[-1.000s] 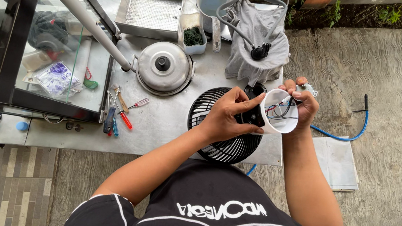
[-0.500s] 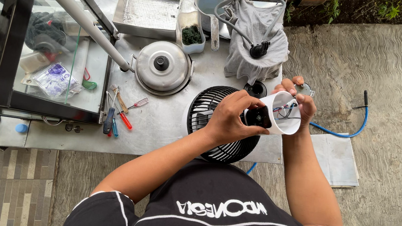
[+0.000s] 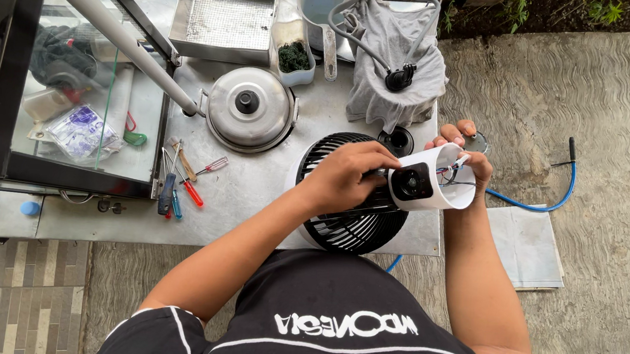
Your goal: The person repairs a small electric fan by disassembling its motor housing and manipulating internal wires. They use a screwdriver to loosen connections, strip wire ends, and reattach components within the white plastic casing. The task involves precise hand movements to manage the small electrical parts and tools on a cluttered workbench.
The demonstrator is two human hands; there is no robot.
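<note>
Your left hand (image 3: 346, 174) and right hand (image 3: 467, 155) both close their fingers round the white housing (image 3: 431, 183), its wires by your right fingertips.

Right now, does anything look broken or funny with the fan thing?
Yes. The white fan housing is off the black fan grille, held in both hands, the left hand and the right hand. Thin coloured wires poke out of its open end. Screwdrivers lie loose on the metal table.
</note>
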